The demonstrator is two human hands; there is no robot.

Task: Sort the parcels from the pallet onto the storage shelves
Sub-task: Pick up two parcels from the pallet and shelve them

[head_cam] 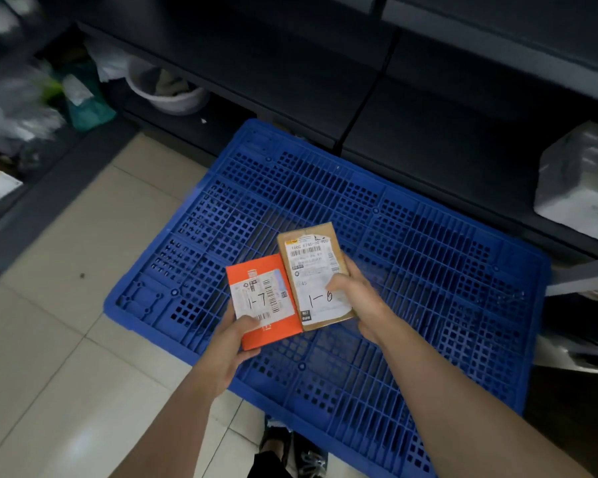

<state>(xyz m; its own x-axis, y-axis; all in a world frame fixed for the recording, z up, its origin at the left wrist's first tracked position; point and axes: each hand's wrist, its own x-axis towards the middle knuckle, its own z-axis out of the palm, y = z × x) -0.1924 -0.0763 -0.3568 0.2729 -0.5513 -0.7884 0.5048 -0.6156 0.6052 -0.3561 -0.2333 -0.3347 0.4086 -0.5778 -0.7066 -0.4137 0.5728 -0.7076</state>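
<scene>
I hold two small parcels side by side above the blue plastic pallet [411, 270]. My left hand [232, 346] grips an orange box [256, 270] whose white label reads "1-7", thumb on the label's lower edge. My right hand [359, 298] grips a brown cardboard box [311, 267] with a label marked "1-6", thumb on top of the label. The two boxes touch along their inner edges. The pallet's grid top carries no parcels.
Dark storage shelves [325, 81] run along the back and right. A white wrapped parcel [580, 188] sits on the right shelf. A white bucket [168, 89] and bagged parcels [32, 108] fill the left shelves. Beige floor tiles [66, 322] lie to the left; my shoe [308, 457] shows below.
</scene>
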